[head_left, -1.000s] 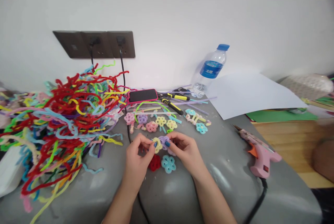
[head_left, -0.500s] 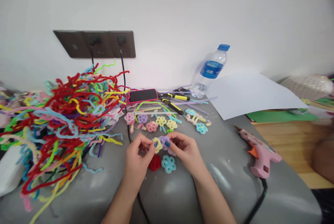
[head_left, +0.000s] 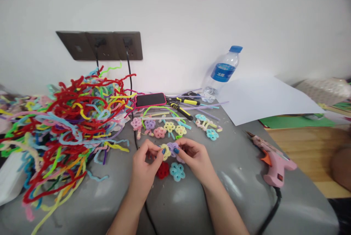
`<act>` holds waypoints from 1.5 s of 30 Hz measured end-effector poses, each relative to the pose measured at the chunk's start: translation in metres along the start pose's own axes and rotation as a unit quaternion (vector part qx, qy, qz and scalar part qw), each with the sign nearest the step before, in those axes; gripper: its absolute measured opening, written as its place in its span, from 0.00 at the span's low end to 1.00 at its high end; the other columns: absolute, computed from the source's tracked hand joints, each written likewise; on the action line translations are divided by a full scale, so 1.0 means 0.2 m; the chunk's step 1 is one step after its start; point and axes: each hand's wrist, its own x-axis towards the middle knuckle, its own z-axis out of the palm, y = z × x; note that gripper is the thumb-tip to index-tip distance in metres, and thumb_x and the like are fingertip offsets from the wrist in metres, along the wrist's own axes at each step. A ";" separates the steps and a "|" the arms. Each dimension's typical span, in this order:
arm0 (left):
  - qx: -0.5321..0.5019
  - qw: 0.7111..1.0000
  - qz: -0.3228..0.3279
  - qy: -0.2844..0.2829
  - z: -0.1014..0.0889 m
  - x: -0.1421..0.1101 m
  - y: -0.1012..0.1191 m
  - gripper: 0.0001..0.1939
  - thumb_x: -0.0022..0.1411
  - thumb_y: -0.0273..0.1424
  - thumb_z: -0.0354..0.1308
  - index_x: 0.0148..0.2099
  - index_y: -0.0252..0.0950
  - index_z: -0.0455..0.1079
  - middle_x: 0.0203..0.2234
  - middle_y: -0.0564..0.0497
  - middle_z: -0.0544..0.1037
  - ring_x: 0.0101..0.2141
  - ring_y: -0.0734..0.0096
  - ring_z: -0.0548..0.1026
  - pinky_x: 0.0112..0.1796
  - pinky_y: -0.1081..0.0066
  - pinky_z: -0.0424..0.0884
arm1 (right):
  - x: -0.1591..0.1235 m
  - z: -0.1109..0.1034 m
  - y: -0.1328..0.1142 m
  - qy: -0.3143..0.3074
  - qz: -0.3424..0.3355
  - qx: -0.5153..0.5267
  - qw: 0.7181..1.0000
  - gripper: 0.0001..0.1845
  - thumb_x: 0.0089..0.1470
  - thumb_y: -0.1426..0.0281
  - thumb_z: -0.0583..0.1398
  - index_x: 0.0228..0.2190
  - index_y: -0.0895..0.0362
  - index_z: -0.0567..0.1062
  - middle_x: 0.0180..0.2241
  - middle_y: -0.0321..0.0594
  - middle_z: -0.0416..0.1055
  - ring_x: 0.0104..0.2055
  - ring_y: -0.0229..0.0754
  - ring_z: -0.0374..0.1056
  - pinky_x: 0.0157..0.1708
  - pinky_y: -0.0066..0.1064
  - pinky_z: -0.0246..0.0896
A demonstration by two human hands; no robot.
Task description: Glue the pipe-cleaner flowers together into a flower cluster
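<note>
Between thumb and fingers, my left hand (head_left: 146, 158) pinches a yellow pipe-cleaner flower (head_left: 165, 152). My right hand (head_left: 193, 156) grips a purple pipe-cleaner flower (head_left: 172, 148) that touches the yellow one. A paler pinkish piece shows just below the right thumb, partly hidden. On the grey table under my hands lie a red flower (head_left: 163, 170) and a light blue flower (head_left: 177, 171). Beyond my fingers is a row of small flowers, among them a pink flower (head_left: 159, 132) and another yellow flower (head_left: 169, 127).
A tangled heap of pipe cleaners (head_left: 74, 125) covers the left side. Behind the flowers lie a phone (head_left: 150, 99) and yellow-black pliers (head_left: 181, 110). A bottle (head_left: 223, 72) leans against the wall beside white paper (head_left: 265, 99). A pink glue gun (head_left: 272, 165) rests at right.
</note>
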 end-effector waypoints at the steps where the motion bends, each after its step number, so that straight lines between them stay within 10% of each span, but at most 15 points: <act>1: 0.000 1.000 0.000 -0.001 0.00 0.00 0.00 0.05 0.59 0.27 0.58 0.30 0.37 0.67 0.21 0.58 0.70 0.23 0.78 0.70 0.27 0.80 0.67 | 0.00 0.00 0.00 0.000 -0.001 0.001 1.000 0.15 0.51 0.58 0.67 0.31 0.58 0.78 0.24 0.37 0.70 0.24 0.35 0.60 0.24 0.28 0.57; 45: 0.005 1.000 -0.015 -0.004 0.00 0.00 0.00 0.06 0.59 0.30 0.59 0.29 0.37 0.67 0.21 0.57 0.70 0.23 0.76 0.70 0.26 0.79 0.67 | 0.00 0.00 0.02 0.003 -0.005 0.002 1.000 0.15 0.49 0.58 0.68 0.30 0.58 0.79 0.23 0.36 0.70 0.24 0.36 0.61 0.23 0.28 0.58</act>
